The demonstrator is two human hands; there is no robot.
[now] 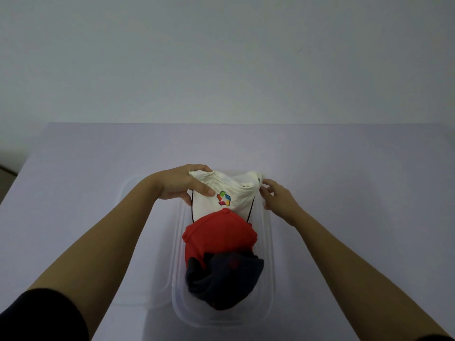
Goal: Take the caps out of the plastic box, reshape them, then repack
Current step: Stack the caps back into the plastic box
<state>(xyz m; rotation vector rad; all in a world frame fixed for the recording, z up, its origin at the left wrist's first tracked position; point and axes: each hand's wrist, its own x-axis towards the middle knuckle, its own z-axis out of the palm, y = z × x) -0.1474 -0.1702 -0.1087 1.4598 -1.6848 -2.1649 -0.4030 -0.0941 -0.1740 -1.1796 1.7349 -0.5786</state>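
A clear plastic box stands on the table in front of me. Three caps lie in it in a row. The white cap with a colourful logo is at the far end, crumpled at its top. A red cap lies in the middle and a dark navy cap nearest me. My left hand grips the white cap's left edge, thumb on its front. My right hand pinches the cap's right edge.
The box's clear lid lies flat on the table to the left of the box, under my left forearm. The pale table reaches back to a plain wall; its left edge runs diagonally at the far left.
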